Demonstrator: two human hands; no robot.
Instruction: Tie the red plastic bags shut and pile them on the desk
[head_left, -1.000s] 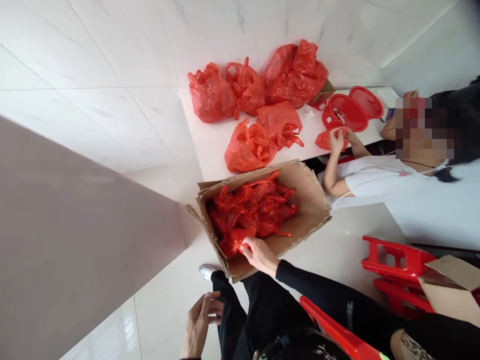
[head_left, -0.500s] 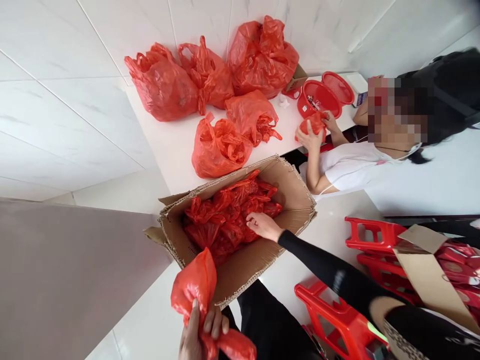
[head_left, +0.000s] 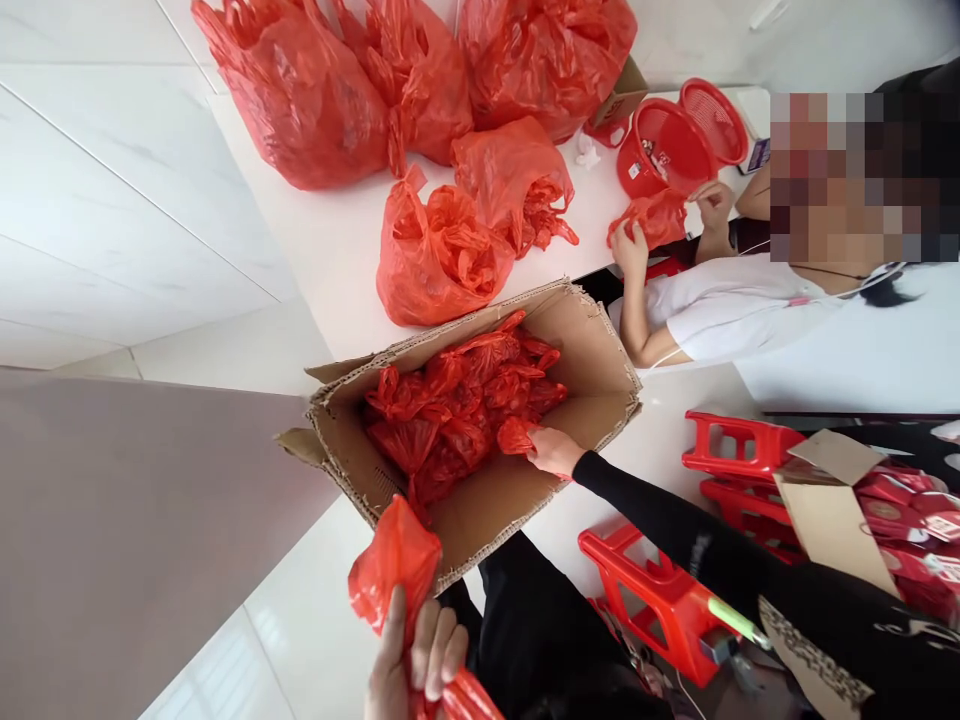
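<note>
My left hand is closed around the gathered neck of a red plastic bag, whose rounded part bulges above my thumb; the rest trails below my fingers. My right hand, in a black sleeve, is over the near right side of an open cardboard box. Its fingers pinch a small red plastic bag, partly hidden by the hand. Several tied red bags lie heaped in the box; their contents cannot be made out.
Large red bags stand along the white table. A person in white handles a red bag beside a red basket. Red stools and another carton are at the right; a grey panel rises at the left.
My right hand has closed on a small red bag and shifted slightly right with it. My left hand still grips its bag. The view has tilted down, and the other person's hands have moved apart.
</note>
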